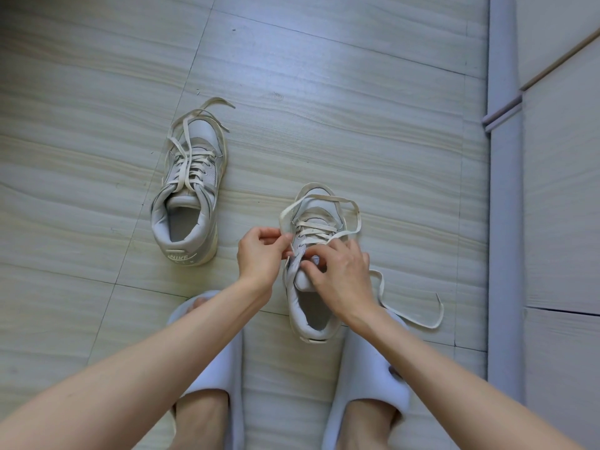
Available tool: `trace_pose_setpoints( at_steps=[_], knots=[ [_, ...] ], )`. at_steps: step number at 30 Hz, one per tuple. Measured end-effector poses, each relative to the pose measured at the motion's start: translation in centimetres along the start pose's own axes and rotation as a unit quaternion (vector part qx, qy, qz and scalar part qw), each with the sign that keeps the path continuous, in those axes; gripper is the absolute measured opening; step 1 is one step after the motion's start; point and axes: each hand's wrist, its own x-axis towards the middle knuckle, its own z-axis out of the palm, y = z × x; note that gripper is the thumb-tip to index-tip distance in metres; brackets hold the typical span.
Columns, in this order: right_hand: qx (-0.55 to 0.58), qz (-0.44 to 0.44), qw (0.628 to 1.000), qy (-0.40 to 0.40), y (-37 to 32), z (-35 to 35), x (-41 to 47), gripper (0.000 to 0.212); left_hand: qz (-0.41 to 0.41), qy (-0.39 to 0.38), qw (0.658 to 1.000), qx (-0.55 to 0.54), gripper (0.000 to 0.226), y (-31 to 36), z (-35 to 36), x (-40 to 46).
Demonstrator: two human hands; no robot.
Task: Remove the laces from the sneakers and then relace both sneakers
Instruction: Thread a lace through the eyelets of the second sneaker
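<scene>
Status: both sneakers laced through most eyelets, lace ends loose, no bow on either. Cannot tell from this view whether this is unlacing or relacing; judged approx mid-task, w/ work at the top eyelets of the right sneaker [313,264]. Ref landmark = right sneaker, on the floor [389,125] just ahead of the slippers [373,378]. Left sneaker [190,196] sits well apart, to its left and farther from the person. Left hand [259,254] at the ref's left eyelet row, fingers curled, pinching the lace [354,219]. Right hand [341,277] on the tongue/upper eyelets, fingers curled on tongue or lace; exact hold hidden. Orientation: both long axes run roughly fore-aft, toes away from the person, heels toward; soles down
</scene>
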Motion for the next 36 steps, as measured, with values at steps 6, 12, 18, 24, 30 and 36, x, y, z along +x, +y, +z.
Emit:
trace_pose_setpoints(
  at_steps=[6,12,18,24,30,36],
  knots=[
    [-0.004,0.008,1.0,0.007,-0.01,0.33,-0.05,0.019,0.013,-0.031,0.999,0.015,0.015,0.15,-0.55,-0.08],
    [-0.002,0.01,1.0,0.006,0.04,0.41,0.0,0.019,0.114,-0.023,0.985,0.127,0.023,0.31,-0.75,-0.45],
    [0.006,0.011,1.0,0.005,-0.04,0.33,-0.01,0.018,0.164,0.001,0.967,0.195,0.017,0.14,-0.71,-0.38],
    [0.007,0.012,1.0,0.008,-0.01,0.43,0.01,0.018,0.113,0.003,0.983,0.143,0.024,0.12,-0.55,-0.34],
    [0.007,0.013,1.0,0.013,0.01,0.56,-0.02,0.018,0.131,0.0,0.975,0.182,0.017,0.09,-0.35,-0.43],
    [0.007,0.011,1.0,0.017,-0.04,0.49,-0.1,0.018,0.156,0.013,0.963,0.221,0.011,-0.06,-0.2,-0.43]
  ],
)
